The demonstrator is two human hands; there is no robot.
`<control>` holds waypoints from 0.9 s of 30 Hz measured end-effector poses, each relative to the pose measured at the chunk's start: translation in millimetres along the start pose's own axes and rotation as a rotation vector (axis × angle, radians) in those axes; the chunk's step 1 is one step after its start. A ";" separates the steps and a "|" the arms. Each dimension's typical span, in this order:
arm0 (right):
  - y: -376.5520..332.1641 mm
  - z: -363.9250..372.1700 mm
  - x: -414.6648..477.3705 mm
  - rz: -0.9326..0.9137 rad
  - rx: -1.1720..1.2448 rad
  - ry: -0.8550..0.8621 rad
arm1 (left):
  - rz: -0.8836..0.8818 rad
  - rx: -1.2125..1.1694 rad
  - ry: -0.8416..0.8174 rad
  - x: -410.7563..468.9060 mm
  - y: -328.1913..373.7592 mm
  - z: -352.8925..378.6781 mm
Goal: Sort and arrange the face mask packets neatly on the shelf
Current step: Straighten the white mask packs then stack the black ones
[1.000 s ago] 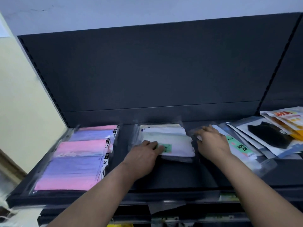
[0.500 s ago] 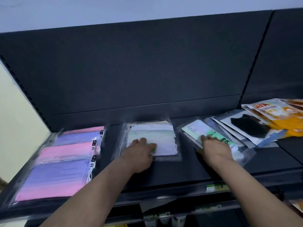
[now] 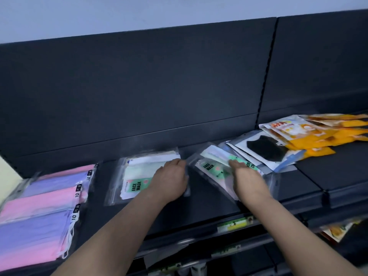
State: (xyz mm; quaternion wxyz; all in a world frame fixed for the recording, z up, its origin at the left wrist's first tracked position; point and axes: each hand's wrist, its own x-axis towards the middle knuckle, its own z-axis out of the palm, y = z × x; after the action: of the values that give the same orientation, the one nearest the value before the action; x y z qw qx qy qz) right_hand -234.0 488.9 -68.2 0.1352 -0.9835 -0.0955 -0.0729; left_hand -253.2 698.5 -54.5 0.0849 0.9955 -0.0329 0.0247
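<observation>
A neat stack of clear packets with pale masks and a green "FACE MASK" label [image 3: 135,177] lies mid-shelf. My left hand [image 3: 170,179] lies on its right side, fingers reaching to the far right corner. A skewed, loose pile of the same green-label packets [image 3: 214,169] sits just to the right. My right hand [image 3: 246,176] lies flat on that pile, fingers pointing toward the shelf back. Pink and purple mask packets [image 3: 45,200] are lined up at the left end.
The dark shelf [image 3: 209,208] has a tall dark back panel. Packets with black masks [image 3: 264,150] and orange packets [image 3: 310,136] lie fanned out at the right. Price labels [image 3: 235,224] run along the front edge, with a lower shelf beneath.
My left hand slid from the front of the middle stack to its right side. My right hand stays on the right pile, which now lies more skewed. The view swung to the right.
</observation>
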 end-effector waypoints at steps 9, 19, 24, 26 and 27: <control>8.8 4.5 -5.9 -0.469 0.102 0.085 | -0.257 -0.529 0.486 16.4 9.8 -29.5; -32.4 -11.1 -1.2 -0.750 0.111 0.149 | -0.256 -0.775 0.024 -5.3 -13.8 -34.2; -48.5 -10.0 -4.3 -0.627 0.106 0.094 | -0.544 -1.160 0.042 -23.5 -45.1 -39.6; -61.8 -6.8 -8.1 -0.553 0.119 0.017 | -0.579 -1.227 0.039 -31.5 -50.7 -40.6; -71.7 -5.3 -11.9 -0.485 0.159 -0.036 | -0.592 -1.260 0.049 -36.0 -51.9 -41.5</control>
State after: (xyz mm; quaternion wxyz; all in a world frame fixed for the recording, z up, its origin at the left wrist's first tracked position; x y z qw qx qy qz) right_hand -261.1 553.2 -47.0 0.1888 -0.9192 -0.3366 -0.0781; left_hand -287.4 758.9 -24.2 0.6502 0.7228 0.2339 -0.0010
